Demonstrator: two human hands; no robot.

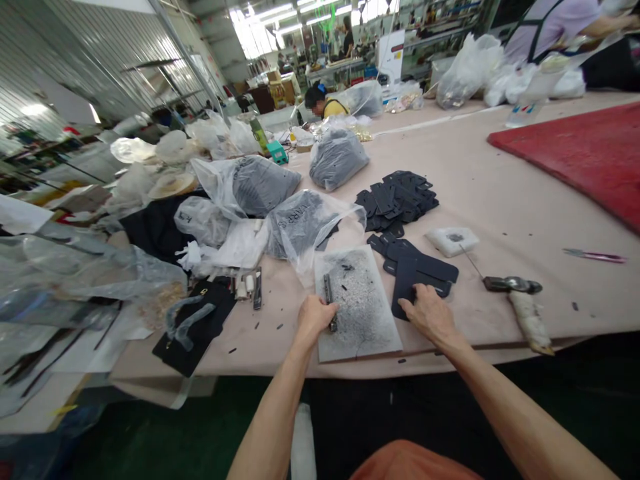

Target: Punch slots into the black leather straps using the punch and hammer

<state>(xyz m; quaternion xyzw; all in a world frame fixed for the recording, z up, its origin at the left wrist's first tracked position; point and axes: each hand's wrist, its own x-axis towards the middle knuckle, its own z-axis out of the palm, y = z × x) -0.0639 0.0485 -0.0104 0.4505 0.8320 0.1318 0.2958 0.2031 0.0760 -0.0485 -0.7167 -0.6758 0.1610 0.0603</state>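
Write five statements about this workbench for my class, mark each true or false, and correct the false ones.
1. The left hand touches a dark bar-shaped tool at the speckled board. True.
2. The right hand grips the hammer. False: the right hand touches a flat dark piece; the hammer lies farther right.
3. A heap of dark pieces lies beyond the board. True.
4. The red panel is at the picture's left edge. False: it is at the right edge.
5. The hammer's handle has a pale wrapping. True.
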